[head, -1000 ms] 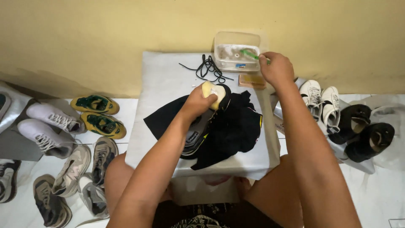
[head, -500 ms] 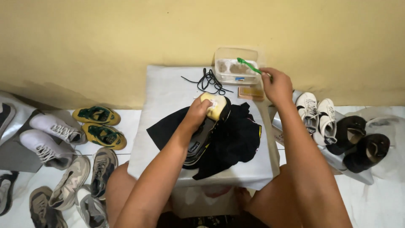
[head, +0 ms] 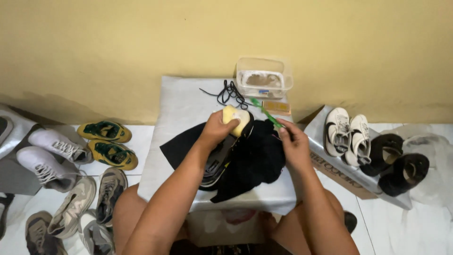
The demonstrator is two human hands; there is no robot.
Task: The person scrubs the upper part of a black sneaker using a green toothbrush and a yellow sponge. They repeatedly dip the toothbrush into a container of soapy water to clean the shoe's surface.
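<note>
Shoe (head: 222,158), light and stiff-soled, sits clamped at its toe under left hand (head: 218,130); right hand (head: 291,141) pinches slim, rigid brush (head: 265,113) by handle.

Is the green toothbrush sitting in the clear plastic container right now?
No, the right hand holds the green toothbrush over the black cloth, away from the clear plastic container.

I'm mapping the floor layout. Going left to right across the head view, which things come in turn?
White sneakers → yellow-green shoes → left hand → right hand → cream sneakers → black sandals.
</note>
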